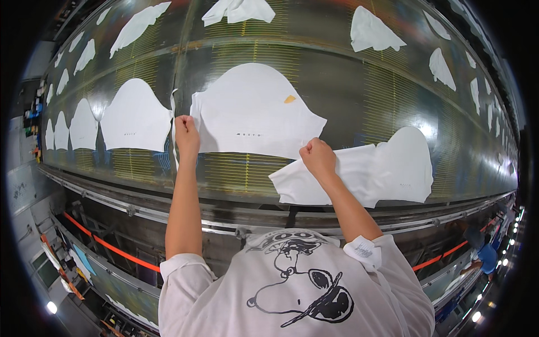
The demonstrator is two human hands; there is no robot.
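Note:
Flat on the long table before me lies a white, sleeve-shaped fabric piece [252,104] with a rounded top. It bears a small dark print near its lower edge and a little orange-yellow patch at upper right. My left hand [187,136] is closed at its left edge, fingertips curled under. My right hand [319,157] pinches its lower right corner. Just below that hand, a second white fabric piece [359,168] lies partly rumpled toward the table's near edge. A thin white strip [173,123] runs along the left side of my left hand.
More white fabric pieces lie on the table [331,73], such as a printed piece [135,118] at left and a crumpled piece [370,31] at far right. A metal rail [146,210] follows the near edge. A person in blue [487,258] stands far right.

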